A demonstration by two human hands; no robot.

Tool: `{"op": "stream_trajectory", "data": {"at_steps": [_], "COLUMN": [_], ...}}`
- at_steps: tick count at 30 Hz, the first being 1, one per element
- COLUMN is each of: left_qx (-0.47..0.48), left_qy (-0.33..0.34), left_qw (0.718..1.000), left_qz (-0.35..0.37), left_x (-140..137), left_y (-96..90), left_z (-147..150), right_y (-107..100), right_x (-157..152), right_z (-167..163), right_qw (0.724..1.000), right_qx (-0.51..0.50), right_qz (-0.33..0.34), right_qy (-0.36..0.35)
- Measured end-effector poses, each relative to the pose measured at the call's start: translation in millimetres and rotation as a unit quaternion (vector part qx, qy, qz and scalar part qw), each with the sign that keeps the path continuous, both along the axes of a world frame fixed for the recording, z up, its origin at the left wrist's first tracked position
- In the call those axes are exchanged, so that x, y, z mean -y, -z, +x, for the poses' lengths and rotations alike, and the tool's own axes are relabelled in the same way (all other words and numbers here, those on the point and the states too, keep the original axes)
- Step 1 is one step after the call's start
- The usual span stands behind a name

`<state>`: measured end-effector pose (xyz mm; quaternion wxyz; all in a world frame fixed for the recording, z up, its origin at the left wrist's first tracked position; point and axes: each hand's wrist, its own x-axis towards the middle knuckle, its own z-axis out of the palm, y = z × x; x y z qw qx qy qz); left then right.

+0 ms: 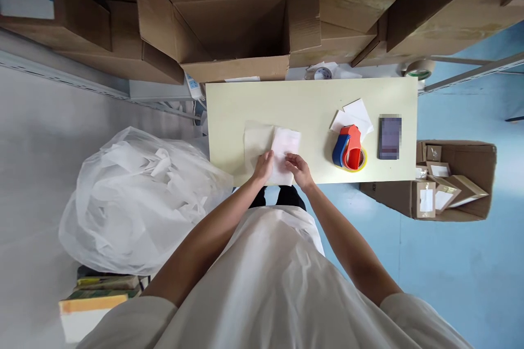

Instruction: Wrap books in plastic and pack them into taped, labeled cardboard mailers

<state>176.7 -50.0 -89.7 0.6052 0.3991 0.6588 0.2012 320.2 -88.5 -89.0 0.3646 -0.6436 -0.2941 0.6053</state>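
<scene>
A flat white packet (286,143), apparently in thin wrapping sheet with a faint pink tint, lies near the front edge of the cream table (311,103). My left hand (264,167) grips its left edge, thumb uppermost. On the right side, my right hand (299,170) has its fingers curled and pinched at the packet's edge. A thin translucent sheet (257,142) spreads out from under the packet to the left. What is inside the packet is hidden.
Right of the packet are a red-and-blue tape dispenser (351,147), white cards (358,113) and a blurred-out phone-like object (389,137). Left stands a big translucent bag (139,202) of white sheets. A carton (475,163) with small boxes sits right; an open carton (233,27) stands behind.
</scene>
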Motion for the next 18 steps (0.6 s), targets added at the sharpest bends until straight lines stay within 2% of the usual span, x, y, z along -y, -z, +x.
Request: {"op": "stream_trajectory", "data": {"at_steps": [4,8,13,16,18], "left_qx": [-0.055,-0.095,-0.113,-0.075,-0.03], "left_qy": [0.018,0.044,0.091,0.09,0.101], "left_qw": [0.998,0.994,0.989,0.993,0.994], "left_qz": [0.029,0.04,0.032,0.027,0.019], "left_x": [3,9,12,16,21], "left_y": [1.8,1.3,-2.0,-3.5,-4.0], "left_z": [-7,-6,6,15,23], "right_y": [1,6,9,5,0], "right_x": [4,12,9,8,11], "right_z": [7,15,17,30,45], "right_qw": [0.999,0.988,0.993,0.992,0.994], "right_qx": [0.043,0.146,0.072,0.038,0.031], "right_qz": [0.002,-0.009,-0.054,-0.076,-0.083], "right_qy": [-0.022,0.039,0.079,0.094,0.069]}}
